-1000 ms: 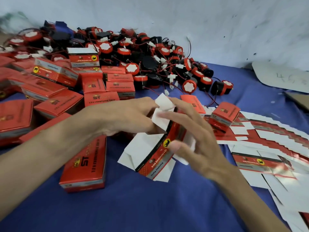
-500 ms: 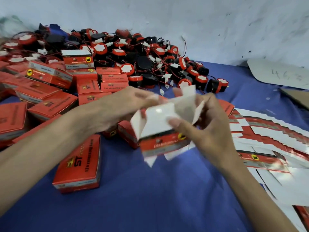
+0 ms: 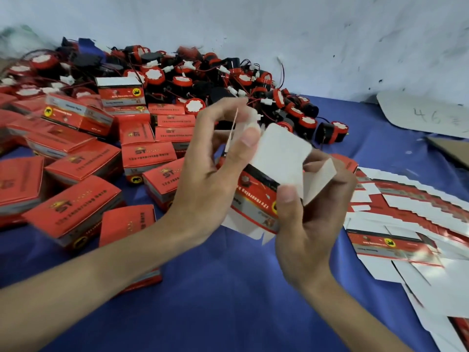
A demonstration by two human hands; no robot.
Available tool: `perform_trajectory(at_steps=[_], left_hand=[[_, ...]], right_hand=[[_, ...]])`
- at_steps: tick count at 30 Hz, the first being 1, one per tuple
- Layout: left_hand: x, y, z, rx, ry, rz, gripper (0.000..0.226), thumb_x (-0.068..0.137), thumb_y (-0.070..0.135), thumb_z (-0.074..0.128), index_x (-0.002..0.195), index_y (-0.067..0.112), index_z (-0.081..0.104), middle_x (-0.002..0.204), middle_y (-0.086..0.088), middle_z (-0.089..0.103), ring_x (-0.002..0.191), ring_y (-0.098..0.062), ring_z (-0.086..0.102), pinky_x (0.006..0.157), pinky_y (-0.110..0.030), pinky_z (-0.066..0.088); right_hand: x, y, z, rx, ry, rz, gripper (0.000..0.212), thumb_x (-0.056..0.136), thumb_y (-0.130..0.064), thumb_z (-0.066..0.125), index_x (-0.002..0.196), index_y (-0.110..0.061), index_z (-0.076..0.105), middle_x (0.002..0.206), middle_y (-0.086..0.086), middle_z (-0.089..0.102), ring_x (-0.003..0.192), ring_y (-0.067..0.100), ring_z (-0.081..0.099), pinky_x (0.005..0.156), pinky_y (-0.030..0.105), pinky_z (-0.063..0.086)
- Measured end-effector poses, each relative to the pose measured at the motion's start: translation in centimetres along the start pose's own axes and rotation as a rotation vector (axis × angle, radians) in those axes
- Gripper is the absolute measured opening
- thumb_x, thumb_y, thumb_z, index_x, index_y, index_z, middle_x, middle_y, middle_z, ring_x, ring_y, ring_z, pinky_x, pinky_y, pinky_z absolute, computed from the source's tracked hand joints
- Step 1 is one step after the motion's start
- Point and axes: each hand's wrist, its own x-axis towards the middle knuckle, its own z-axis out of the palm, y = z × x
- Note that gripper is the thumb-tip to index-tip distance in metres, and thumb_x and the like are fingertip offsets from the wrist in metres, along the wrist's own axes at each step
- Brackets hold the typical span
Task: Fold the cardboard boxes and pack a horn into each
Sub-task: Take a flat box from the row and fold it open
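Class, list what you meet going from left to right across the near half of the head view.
Folded red boxes → left hand → half-folded box → right hand → fanned flat cartons.

The surface (image 3: 228,313), covered in blue cloth, is meeting a scuffed white wall (image 3: 330,34) at the rear. At the right edge, a pale sheet (image 3: 426,118) bearing handwritten digits is lying flat, with a brown board (image 3: 456,148) lying just beside it.

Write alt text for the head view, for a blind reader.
A left hand and right hand hold a half-folded red cardboard box above a blue table. Finished boxes lie left, loose horns behind, flat blanks right.
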Motion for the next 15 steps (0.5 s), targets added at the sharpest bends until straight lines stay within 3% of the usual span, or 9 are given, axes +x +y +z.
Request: perform_trajectory(at_steps=[3, 5, 7, 9, 12, 14, 15], left_hand=[[0.1, 0.1, 0.0, 0.027, 0.035, 0.009, 0.038, 0.094, 0.039, 0.045, 0.131, 0.035, 0.041, 0.121, -0.010, 0.044, 0.094, -0.014, 0.057, 0.078, -0.022, 0.048], [0.1, 0.2, 0.0, 0.056, 0.057, 0.017, 0.037, 0.094, 0.039, 0.043, 0.131, 0.035, 0.041, 0.119, -0.012, 0.040, 0.093, -0.025, 0.055, 0.079, -0.027, 0.049], [0.0, 0.4, 0.1, 0.064, 0.036, 0.045, 0.033, 0.095, 0.036, 0.040, 0.127, 0.030, 0.047, 0.111, -0.003, 0.046, 0.091, -0.017, 0.057, 0.079, -0.029, 0.049], [-0.2, 0.5, 0.3, 0.013, -0.022, 0.054, 0.028, 0.097, 0.031, 0.036, 0.118, 0.024, 0.052, 0.096, 0.012, 0.057, 0.081, -0.002, 0.059, 0.069, -0.017, 0.047], [-0.5, 0.7, 0.5, -0.029, -0.072, 0.025, 0.023, 0.100, 0.026, 0.033, 0.108, 0.022, 0.054, 0.081, 0.011, 0.060, 0.069, 0.000, 0.058, 0.057, -0.011, 0.045], [-0.5, 0.8, 0.5, -0.048, -0.106, -0.013, 0.022, 0.103, 0.024, 0.034, 0.107, 0.024, 0.056, 0.082, 0.014, 0.062, 0.070, 0.000, 0.058, 0.057, -0.011, 0.045], [-0.5, 0.9, 0.4, -0.057, -0.133, -0.043, 0.025, 0.102, 0.024, 0.033, 0.108, 0.025, 0.057, 0.085, 0.013, 0.064, 0.073, 0.000, 0.060, 0.059, -0.012, 0.046]], right_hand=[[-0.4, -0.3, 0.2, -0.018, 0.021, -0.020, 0.024, 0.094, -0.042, 0.049, 0.106, -0.024, 0.038, 0.102, -0.021, 0.045, 0.089, -0.002, 0.047, 0.075, 0.021, 0.043], [-0.3, -0.2, 0.2, -0.008, 0.046, -0.009, 0.014, 0.094, -0.027, 0.044, 0.104, -0.019, 0.040, 0.098, -0.027, 0.046, 0.085, -0.005, 0.048, 0.073, 0.015, 0.041], [0.2, -0.1, 0.0, 0.010, 0.075, -0.003, 0.014, 0.094, -0.019, 0.040, 0.105, -0.010, 0.040, 0.095, -0.023, 0.047, 0.084, -0.006, 0.048, 0.075, 0.012, 0.040], [0.6, 0.1, -0.2, 0.036, 0.097, 0.024, 0.017, 0.094, -0.016, 0.038, 0.108, -0.006, 0.039, 0.092, -0.014, 0.049, 0.083, -0.007, 0.049, 0.077, 0.010, 0.039], [0.6, 0.3, -0.1, -0.041, 0.110, 0.043, 0.022, 0.096, -0.017, 0.035, 0.112, -0.006, 0.044, 0.088, -0.019, 0.052, 0.083, -0.009, 0.050, 0.076, 0.008, 0.039], [0.4, 0.5, -0.2, -0.105, 0.112, 0.049, 0.028, 0.098, -0.025, 0.034, 0.114, -0.011, 0.052, 0.096, -0.017, 0.056, 0.091, -0.004, 0.052, 0.081, 0.015, 0.042], [0.3, 0.4, -0.3, -0.114, 0.107, 0.063, 0.031, 0.099, -0.030, 0.034, 0.117, -0.016, 0.055, 0.101, -0.008, 0.060, 0.097, 0.004, 0.055, 0.083, 0.024, 0.045]])
